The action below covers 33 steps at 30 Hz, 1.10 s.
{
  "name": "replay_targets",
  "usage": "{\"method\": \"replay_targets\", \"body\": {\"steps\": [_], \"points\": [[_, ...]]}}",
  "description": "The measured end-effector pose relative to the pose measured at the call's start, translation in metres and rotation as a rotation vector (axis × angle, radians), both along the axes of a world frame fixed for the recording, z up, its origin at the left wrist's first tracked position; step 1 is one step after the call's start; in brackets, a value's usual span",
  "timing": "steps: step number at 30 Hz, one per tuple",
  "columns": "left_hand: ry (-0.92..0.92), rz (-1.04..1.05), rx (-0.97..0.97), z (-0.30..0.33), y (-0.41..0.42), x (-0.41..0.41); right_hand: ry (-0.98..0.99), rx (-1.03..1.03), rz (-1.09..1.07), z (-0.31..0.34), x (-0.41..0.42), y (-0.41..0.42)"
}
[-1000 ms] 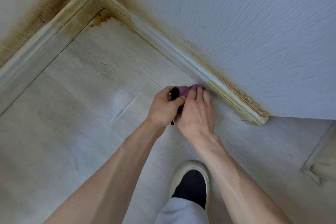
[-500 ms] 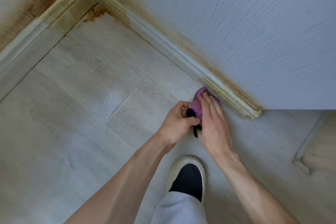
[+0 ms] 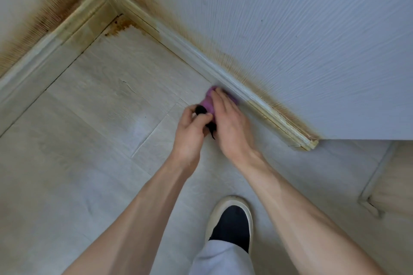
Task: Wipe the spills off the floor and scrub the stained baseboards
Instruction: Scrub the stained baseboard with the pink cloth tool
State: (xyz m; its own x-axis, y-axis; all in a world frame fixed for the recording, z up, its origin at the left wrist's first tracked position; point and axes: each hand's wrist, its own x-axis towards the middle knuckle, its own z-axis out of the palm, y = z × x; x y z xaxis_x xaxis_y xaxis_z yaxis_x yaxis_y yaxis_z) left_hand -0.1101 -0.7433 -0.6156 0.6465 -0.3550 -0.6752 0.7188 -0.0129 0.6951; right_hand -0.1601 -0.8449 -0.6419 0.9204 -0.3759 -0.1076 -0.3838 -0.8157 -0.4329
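- No text, label, brand, number or sign can be read anywhere in the head view.

A purple cloth point(image 3: 209, 101), perhaps with a black part, is lying bunched against the brown-stained baseboard point(image 3: 234, 89).
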Motion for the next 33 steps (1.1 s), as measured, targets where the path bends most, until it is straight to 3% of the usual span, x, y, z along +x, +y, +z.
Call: {"method": "replay_targets", "body": {"steps": [3,5,14,17,20,26,33], "points": [[0.017,-0.221,0.016,0.001,0.003,-0.021,0.044,-0.034,-0.079,-0.009,-0.055,0.002],[0.054,-0.257,0.056,-0.004,0.003,-0.029,0.081,-0.090,-0.090,-0.023,-0.066,0.006],[0.018,0.085,0.096,-0.015,0.000,0.024,0.001,-0.247,0.059,-0.043,0.035,0.021],[-0.034,0.249,0.053,-0.019,0.004,0.065,-0.014,-0.141,0.163,-0.039,0.098,0.024],[-0.079,0.277,0.008,-0.012,0.014,0.090,-0.023,0.041,0.130,-0.016,0.131,0.025],[-0.112,0.070,-0.080,0.006,0.026,0.028,-0.211,0.018,0.049,-0.004,0.026,0.021],[0.002,-0.075,0.036,-0.012,0.010,0.005,-0.073,-0.105,-0.037,-0.047,-0.010,0.015]]}}
